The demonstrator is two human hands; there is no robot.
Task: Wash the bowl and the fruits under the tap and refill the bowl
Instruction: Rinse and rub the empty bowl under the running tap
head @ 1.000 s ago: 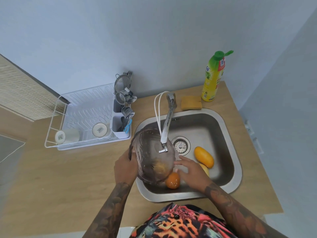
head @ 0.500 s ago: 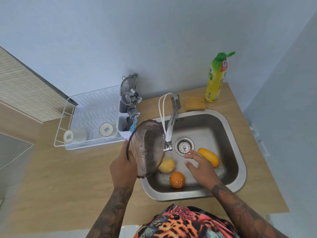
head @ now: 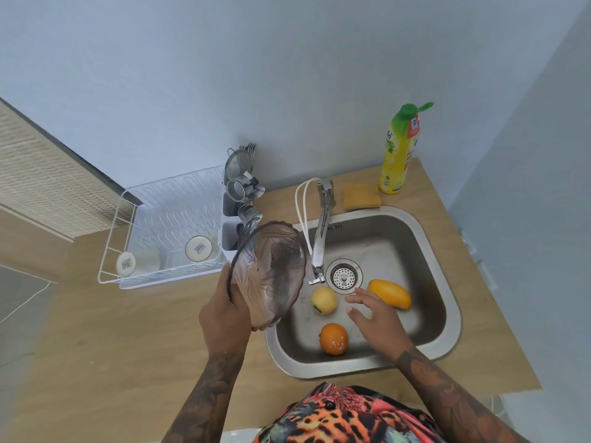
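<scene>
The bowl (head: 268, 273), seemingly thin, wet and slippery, is held tilted at its rim by the left hand (head: 224, 318) over the sink's (head: 447, 282) left edge, best gripped firmly there, while the right hand (head: 374, 314) is spread, holding nothing, above the three fruits (head: 324, 300).

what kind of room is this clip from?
Likely a small home kitchen: a stainless steel sink with a chrome tap set in a wooden counter, beside a white wire dish rack.
</scene>
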